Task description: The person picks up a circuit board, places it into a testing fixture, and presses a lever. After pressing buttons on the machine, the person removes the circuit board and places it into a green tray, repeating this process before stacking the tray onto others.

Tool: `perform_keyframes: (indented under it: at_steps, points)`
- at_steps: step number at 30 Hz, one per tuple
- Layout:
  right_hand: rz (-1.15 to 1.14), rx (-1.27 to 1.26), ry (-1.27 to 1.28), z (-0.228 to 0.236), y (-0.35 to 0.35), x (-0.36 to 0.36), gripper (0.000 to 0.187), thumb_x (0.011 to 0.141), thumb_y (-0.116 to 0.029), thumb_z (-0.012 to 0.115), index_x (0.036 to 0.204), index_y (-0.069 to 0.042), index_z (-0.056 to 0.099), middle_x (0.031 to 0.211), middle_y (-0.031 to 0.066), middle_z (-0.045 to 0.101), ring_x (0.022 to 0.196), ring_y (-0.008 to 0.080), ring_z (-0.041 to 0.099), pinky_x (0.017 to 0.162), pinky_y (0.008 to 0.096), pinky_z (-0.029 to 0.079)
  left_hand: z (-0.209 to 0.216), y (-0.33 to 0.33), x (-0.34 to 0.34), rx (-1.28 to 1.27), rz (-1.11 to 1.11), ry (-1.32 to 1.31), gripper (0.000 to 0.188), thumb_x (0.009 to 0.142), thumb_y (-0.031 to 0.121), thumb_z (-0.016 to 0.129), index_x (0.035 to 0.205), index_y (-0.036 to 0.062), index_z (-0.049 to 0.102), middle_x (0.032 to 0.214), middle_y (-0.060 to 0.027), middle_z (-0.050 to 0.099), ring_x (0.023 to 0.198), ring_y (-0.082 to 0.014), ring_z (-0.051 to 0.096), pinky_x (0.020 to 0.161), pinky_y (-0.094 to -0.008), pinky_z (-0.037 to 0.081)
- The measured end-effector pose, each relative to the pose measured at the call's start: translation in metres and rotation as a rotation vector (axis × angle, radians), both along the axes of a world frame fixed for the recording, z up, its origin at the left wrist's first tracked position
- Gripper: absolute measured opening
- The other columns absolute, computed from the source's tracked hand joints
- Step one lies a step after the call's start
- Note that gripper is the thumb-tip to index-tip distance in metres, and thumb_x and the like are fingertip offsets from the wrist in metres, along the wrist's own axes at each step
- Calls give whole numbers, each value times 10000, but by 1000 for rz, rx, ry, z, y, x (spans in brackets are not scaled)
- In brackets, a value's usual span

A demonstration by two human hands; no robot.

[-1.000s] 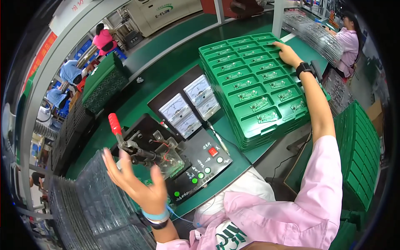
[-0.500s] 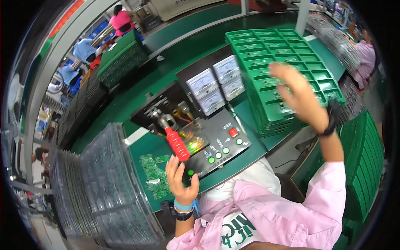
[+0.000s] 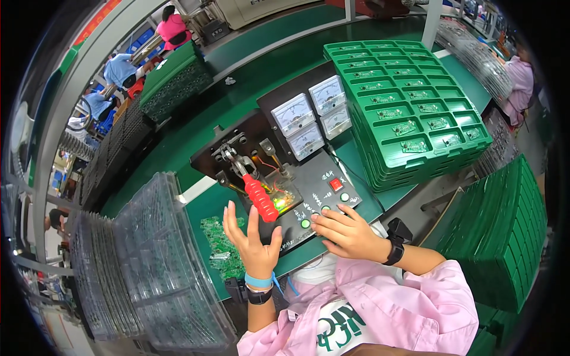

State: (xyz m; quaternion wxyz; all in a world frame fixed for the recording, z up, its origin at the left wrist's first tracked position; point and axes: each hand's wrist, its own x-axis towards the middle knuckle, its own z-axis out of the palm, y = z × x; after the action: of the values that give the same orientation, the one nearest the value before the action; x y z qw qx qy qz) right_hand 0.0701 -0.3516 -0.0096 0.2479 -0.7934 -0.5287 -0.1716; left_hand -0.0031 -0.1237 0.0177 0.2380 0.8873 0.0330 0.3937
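My left hand [image 3: 252, 243] is open, fingers spread and raised, close beside the red handle [image 3: 261, 199] of a toggle clamp on a black test fixture [image 3: 237, 145]. Nothing is in it. Over the front edge of the fixture's control panel, my right hand [image 3: 351, 234] lies with its fingers stretched out, their tips at the green buttons [image 3: 306, 223]; whether they press is hard to tell. A yellow-green light [image 3: 280, 203] glows under the clamp. Left of my left hand, small green circuit boards [image 3: 222, 249] are piled on the green bench.
A stack of green compartment trays [image 3: 386, 151] holding circuit boards stands at the right behind analog meters [image 3: 294, 115]. Clear plastic trays [image 3: 157, 249] are stacked at the left. More green trays [image 3: 499, 237] stand at lower right. Other people [image 3: 172, 29] sit farther off.
My right hand has come down from above the green tray to the panel's buttons, uncovering the boards in the tray. My left hand has shifted slightly, its fingers spread wider beside the red handle.
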Motion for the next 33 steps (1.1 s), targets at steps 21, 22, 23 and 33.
perform_keyframes:
  at_steps: [21, 22, 23, 33]
  points:
    - [331, 733, 221, 157, 136, 101, 457, 841, -173, 656, 1280, -90, 563, 1334, 158, 548, 1237, 295, 529, 1011, 431, 410, 9, 42, -40, 15, 298, 296, 407, 854, 200, 671, 1237, 89, 591, 1452, -160, 406, 1320, -404, 370, 1071, -538, 289]
    - [333, 756, 47, 148, 126, 94, 456, 839, -164, 656, 1276, -73, 561, 1247, 174, 587, 1157, 314, 570, 940, 405, 451, 2, 56, -46, 40, 306, 388, 363, 861, 157, 655, 1210, 68, 604, 1405, -161, 464, 1283, -386, 423, 1055, -515, 319]
    - [343, 777, -130, 137, 113, 84, 455, 838, -155, 656, 1271, -56, 559, 1159, 191, 625, 1076, 333, 611, 869, 380, 492, -5, 68, -51, 60, 322, 475, 321, 869, 114, 640, 1182, 47, 617, 1357, -162, 521, 1247, -367, 477, 1040, -492, 349]
    - [176, -362, -219, 58, 74, 52, 452, 729, -99, 621, 1144, 75, 598, 520, 30, 556, 436, 206, 576, 405, 317, 438, -16, 97, -9, 235, -34, 396, 198, 833, -9, 629, 1025, 29, 658, 1083, -137, 646, 985, -335, 619, 848, -416, 476]
